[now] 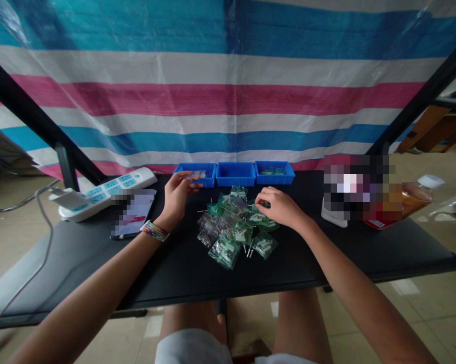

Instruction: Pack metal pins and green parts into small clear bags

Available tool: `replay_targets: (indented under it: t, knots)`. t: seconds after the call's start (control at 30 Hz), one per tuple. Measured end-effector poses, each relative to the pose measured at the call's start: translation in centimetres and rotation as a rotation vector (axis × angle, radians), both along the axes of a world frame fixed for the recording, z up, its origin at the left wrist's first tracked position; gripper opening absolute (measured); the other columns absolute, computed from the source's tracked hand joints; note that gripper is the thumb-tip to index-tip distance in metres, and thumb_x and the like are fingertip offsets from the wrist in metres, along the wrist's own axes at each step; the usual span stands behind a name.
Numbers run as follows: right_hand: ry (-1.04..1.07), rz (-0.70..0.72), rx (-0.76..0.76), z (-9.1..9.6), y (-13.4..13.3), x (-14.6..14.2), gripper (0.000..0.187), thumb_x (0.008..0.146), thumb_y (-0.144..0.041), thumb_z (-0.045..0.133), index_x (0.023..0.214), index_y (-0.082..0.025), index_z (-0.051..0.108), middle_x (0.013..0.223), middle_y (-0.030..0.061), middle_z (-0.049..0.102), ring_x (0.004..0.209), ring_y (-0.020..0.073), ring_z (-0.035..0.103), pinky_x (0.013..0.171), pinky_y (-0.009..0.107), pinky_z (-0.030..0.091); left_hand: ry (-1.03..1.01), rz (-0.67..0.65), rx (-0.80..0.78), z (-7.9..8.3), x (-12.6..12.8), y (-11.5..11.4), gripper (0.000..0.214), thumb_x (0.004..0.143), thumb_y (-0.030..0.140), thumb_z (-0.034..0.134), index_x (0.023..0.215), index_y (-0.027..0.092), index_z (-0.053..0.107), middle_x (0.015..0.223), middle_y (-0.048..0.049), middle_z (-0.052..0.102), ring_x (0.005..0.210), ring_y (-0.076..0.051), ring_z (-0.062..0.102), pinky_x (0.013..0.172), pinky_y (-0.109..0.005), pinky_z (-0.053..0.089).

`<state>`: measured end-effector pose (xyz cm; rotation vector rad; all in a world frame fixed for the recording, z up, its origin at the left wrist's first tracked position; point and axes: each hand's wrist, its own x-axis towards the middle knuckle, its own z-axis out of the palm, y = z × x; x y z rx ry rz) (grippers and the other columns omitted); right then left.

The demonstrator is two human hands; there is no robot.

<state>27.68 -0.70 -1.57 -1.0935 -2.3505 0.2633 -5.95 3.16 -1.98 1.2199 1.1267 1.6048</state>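
My left hand is at the front of the left blue tray, its fingers stretched out and a little apart. No item shows in it. A small clear packet lies inside that tray. My right hand is at the right edge of a heap of small plastic packets, thumb and fingers curled into a pinch. Whatever may be between those fingertips is hidden. Green-tinted packets with white pieces and clear packets with darker pieces make up the heap. Loose white pins lie at its front.
The middle blue tray and the right blue tray, with green packets inside, stand along the back. A power strip and phone lie left on the black table. A capped bottle stands right; a striped sheet hangs behind.
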Motion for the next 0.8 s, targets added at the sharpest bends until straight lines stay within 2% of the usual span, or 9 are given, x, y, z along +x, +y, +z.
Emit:
replay_targets:
  t: [0.13,0.27,0.4,0.5,0.6,0.7,0.8]
  knots:
    - [0.206,0.004,-0.075,-0.2,0.2,-0.5,0.012,0.094,-0.012,0.065,0.092,-0.020,0.074,0.089,0.0030,0.063,0.080,0.0174,0.059,0.074,0.030,0.044,0.184,-0.027,0.130,0.0,0.6,-0.6,0.023,0.083,0.033,0.072,0.100,0.019,0.068,0.092,-0.0035,0.076,0.072,-0.018,0.074,0.066,-0.028,0.056]
    - [0.438,0.075,-0.264,-0.5,-0.3,-1.9,0.033,0.093,-0.016,0.061,0.120,-0.020,0.078,0.086,-0.0001,0.061,0.069,0.0142,0.052,0.066,0.028,0.043,0.551,-0.192,0.285,0.6,2.1,-2.6,0.017,0.097,0.035,0.068,0.101,0.019,0.073,0.086,-0.0040,0.075,0.077,-0.019,0.072,0.071,-0.029,0.055]
    - [0.445,0.121,-0.349,-0.7,-0.8,-3.1,0.033,0.091,-0.015,0.056,0.109,-0.020,0.083,0.084,0.0007,0.061,0.068,0.0134,0.050,0.064,0.027,0.039,0.815,-0.356,0.457,1.4,3.5,-4.5,0.014,0.101,0.026,0.064,0.099,0.021,0.076,0.095,-0.0060,0.077,0.088,-0.021,0.073,0.080,-0.031,0.055]
    - [0.543,0.123,-0.452,-0.7,-0.6,-3.2,0.028,0.091,-0.020,0.059,0.107,-0.019,0.083,0.079,-0.0002,0.063,0.065,0.0133,0.051,0.063,0.027,0.040,0.874,-0.400,0.501,1.6,3.9,-5.1,0.014,0.102,0.022,0.060,0.100,0.021,0.074,0.096,-0.0059,0.076,0.088,-0.020,0.073,0.080,-0.031,0.055]
    - [0.690,0.150,-0.542,-0.6,-0.4,-3.2,0.026,0.090,-0.025,0.066,0.110,-0.018,0.082,0.080,0.0009,0.070,0.071,0.0161,0.063,0.070,0.029,0.050,0.886,-0.411,0.516,1.5,4.0,-5.3,0.013,0.102,0.022,0.061,0.101,0.021,0.074,0.097,-0.0057,0.076,0.088,-0.020,0.073,0.081,-0.031,0.056]
    - [0.774,0.181,-0.574,-0.5,-0.6,-3.4,0.028,0.090,-0.028,0.070,0.115,-0.020,0.081,0.096,0.0053,0.079,0.088,0.0214,0.075,0.085,0.036,0.059,0.874,-0.419,0.521,1.5,4.3,-5.5,0.011,0.103,0.029,0.065,0.104,0.021,0.074,0.099,-0.0062,0.077,0.091,-0.021,0.074,0.083,-0.033,0.058]
    - [0.764,0.215,-0.598,-0.5,-1.1,-3.9,0.041,0.088,-0.024,0.071,0.128,-0.022,0.078,0.113,0.0079,0.082,0.103,0.0246,0.079,0.097,0.042,0.061,0.853,-0.397,0.526,1.3,4.8,-5.8,0.018,0.100,0.036,0.074,0.110,0.022,0.074,0.101,-0.0065,0.078,0.092,-0.021,0.075,0.084,-0.033,0.059]
